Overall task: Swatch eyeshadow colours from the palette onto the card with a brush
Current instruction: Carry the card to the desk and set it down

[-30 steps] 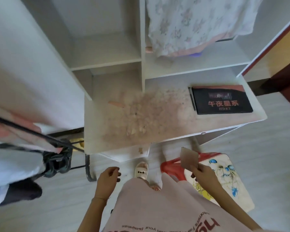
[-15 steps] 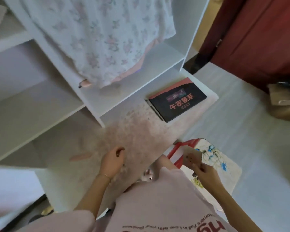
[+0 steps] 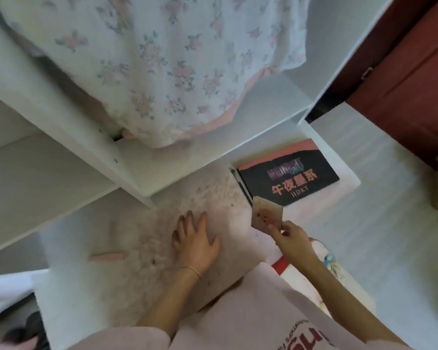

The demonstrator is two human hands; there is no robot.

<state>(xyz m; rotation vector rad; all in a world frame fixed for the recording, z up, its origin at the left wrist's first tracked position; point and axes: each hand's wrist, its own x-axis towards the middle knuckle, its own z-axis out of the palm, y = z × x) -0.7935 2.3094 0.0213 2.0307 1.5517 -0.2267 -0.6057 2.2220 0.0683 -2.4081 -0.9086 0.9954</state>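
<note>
Resting left hand (image 3: pixel 194 245): now flat on the stained desk (image 3: pixel 142 286), fingers spread; half a second ago loosely curled.
Right hand (image 3: pixel 290 238): pinches card (image 3: pixel 266 215), raised beside closed palette (image 3: pixel 287 176).
Brush (image 3: pixel 240 184): along the palette's left edge.

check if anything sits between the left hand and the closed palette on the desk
Nothing visible does. The left hand lies flat on the stained desk, and bare desktop runs from it to the closed palette. The card in the right hand hovers just beside that path.
</note>
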